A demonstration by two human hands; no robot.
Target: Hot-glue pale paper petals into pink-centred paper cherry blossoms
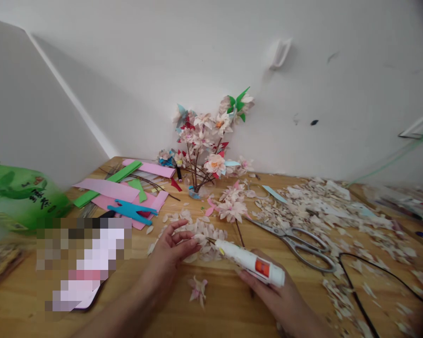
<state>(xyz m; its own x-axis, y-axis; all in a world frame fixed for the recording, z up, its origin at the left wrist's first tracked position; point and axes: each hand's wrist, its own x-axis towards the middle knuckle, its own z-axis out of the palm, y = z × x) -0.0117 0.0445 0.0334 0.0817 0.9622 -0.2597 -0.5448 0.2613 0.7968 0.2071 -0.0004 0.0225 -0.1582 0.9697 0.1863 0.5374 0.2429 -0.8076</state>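
My left hand (pixel 176 245) is at the middle of the table, its thumb and forefinger pinching a pale petal (pixel 198 239) beside a pile of loose petals (pixel 213 230). In my right hand (pixel 268 291) is a white glue tube (pixel 248 260) with an orange-red patch, its tip pointing left toward the petal. A thin brown stem runs near the right hand, below a pale paper flower (pixel 232 206). One small pinkish flower (pixel 198 288) lies on the wood in front of the hands.
Behind stand paper flowers (pixel 202 136) in a small clear holder. Scissors (pixel 303 244), a black cable (pixel 352 291) and scraps (pixel 313 206) lie right. Coloured paper strips (pixel 123 190), a green bottle (pixel 24 197) and a blurred-out phone-like object (pixel 91 267) are left.
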